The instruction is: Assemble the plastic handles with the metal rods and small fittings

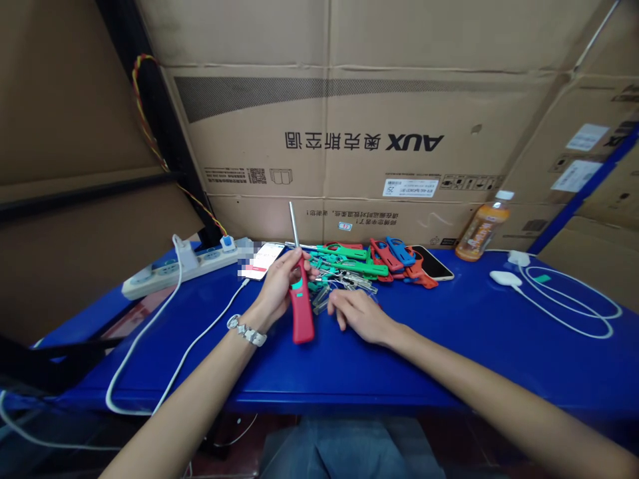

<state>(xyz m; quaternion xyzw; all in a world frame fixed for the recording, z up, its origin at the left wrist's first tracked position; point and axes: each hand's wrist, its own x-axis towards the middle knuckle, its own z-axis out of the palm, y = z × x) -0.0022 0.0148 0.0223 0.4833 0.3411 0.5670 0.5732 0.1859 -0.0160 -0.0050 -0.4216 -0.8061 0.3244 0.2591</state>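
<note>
My left hand (280, 287) is closed around a red long-nosed lighter (301, 309), which stands upright with its metal tube (294, 223) pointing up and its base on the blue table (449, 332). My right hand (357, 314) rests palm down on the table just right of the lighter, fingers curled loosely over small clear plastic parts (322, 296); whether it holds one is hidden. Behind both hands lies a pile of green, red and blue lighters (372, 261).
A white power strip (170, 269) with cables sits at the back left, beside a phone (262, 261). Another phone (433, 262) lies right of the pile. An orange drink bottle (483, 229) and white chargers (519, 266) stand at the right. Cardboard boxes (349, 133) wall the back.
</note>
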